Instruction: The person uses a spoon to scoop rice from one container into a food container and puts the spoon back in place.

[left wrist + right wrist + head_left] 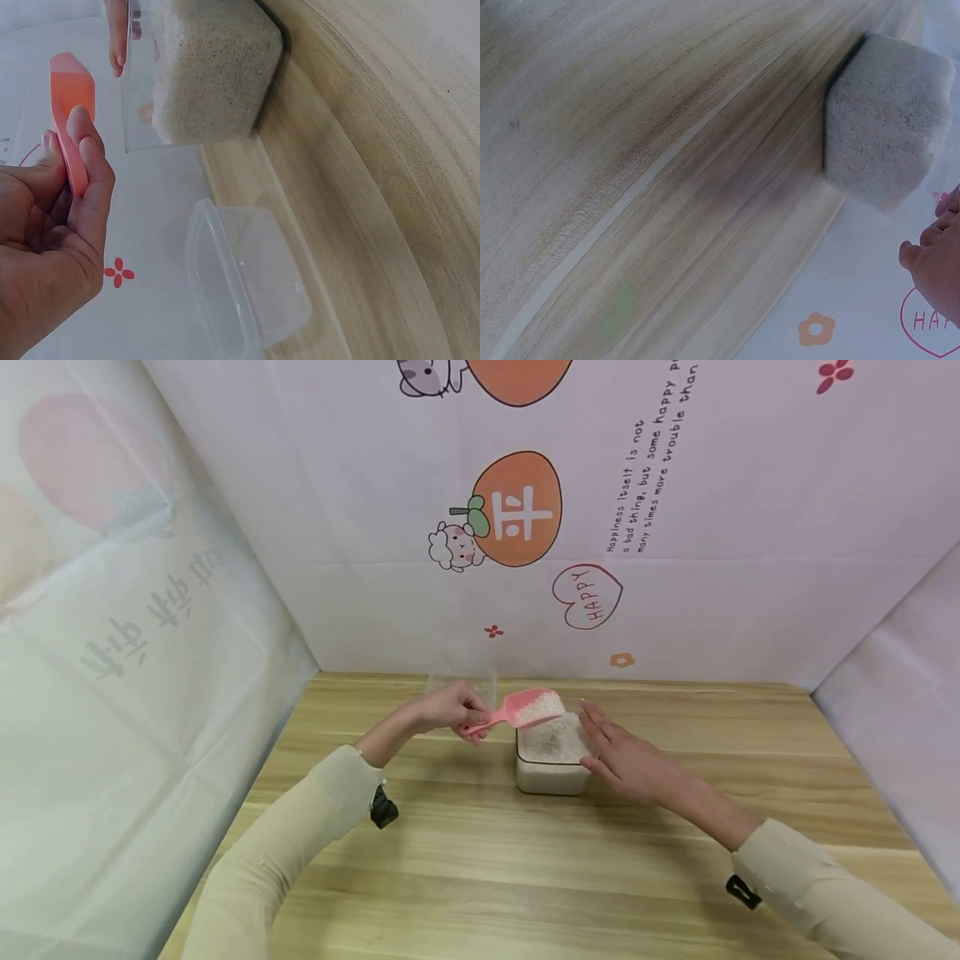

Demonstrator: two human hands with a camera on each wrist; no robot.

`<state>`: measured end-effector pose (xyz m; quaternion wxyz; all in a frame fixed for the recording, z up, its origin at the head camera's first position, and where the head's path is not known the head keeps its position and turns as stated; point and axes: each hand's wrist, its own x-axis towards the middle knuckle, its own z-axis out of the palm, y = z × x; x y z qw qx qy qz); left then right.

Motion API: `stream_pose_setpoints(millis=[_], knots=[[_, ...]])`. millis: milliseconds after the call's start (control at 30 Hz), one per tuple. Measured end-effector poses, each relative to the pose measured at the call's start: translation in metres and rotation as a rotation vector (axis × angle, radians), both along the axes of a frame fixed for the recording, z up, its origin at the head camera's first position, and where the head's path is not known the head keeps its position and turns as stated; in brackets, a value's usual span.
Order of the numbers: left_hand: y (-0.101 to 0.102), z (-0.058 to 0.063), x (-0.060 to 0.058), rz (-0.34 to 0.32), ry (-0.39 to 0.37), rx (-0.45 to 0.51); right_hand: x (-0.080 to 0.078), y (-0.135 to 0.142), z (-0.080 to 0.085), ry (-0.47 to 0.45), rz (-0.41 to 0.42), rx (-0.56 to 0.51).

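One pink scoop (519, 702), heaped at its front with white rice (542, 706), handle pinched between thumb and fingers of the left hand (453, 706). Scoop bowl sits to the right of those fingers, over one clear square container (552, 779) nearly full of rice, dark line along its rim. Right hand (626, 760): nothing grasped, fingers extended beside the container's right rim; firm contact, cannot tell. One second clear plastic tub (277, 270), just beyond the left fingers, partly hidden by that hand in the head view. Both containers on one wood-grain table (450, 868). Two cream sleeves (300, 835), one black strap (384, 808) at each cuff, behind the fingers.

Beyond the fingers, printed backdrop (375, 568): one heart (587, 597) reading "HAPPY"; three-line text (651, 468), "Happiness itself is not / a bad thing, but some happy p… / many times more trouble than", rest cut off or unclear. Two orange fruit prints (517, 547), lower one with "平". Three flower prints (622, 660). No brand readable.
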<state>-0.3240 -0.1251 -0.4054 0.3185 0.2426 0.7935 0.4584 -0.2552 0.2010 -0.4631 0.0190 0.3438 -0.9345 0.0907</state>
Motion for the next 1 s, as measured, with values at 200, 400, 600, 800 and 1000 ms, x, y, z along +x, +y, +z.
stream_pose_setpoints(millis=[200,400,600,800,1000], knots=[[-0.008,0.000,0.000,0.018,0.012,0.009,0.000,0.000,0.000,0.000,0.003,0.000],[-0.018,-0.001,-0.002,0.038,0.004,0.029,-0.002,0.001,-0.002,0.027,0.019,0.005],[-0.029,-0.002,-0.004,0.058,0.022,0.027,-0.004,0.002,-0.002,0.066,0.037,0.025],[-0.041,-0.003,-0.003,0.095,0.016,0.020,-0.005,0.002,-0.002,0.131,0.069,0.033],[-0.053,-0.005,-0.004,0.115,0.033,0.019,-0.007,0.003,-0.002,0.172,0.085,0.047]])
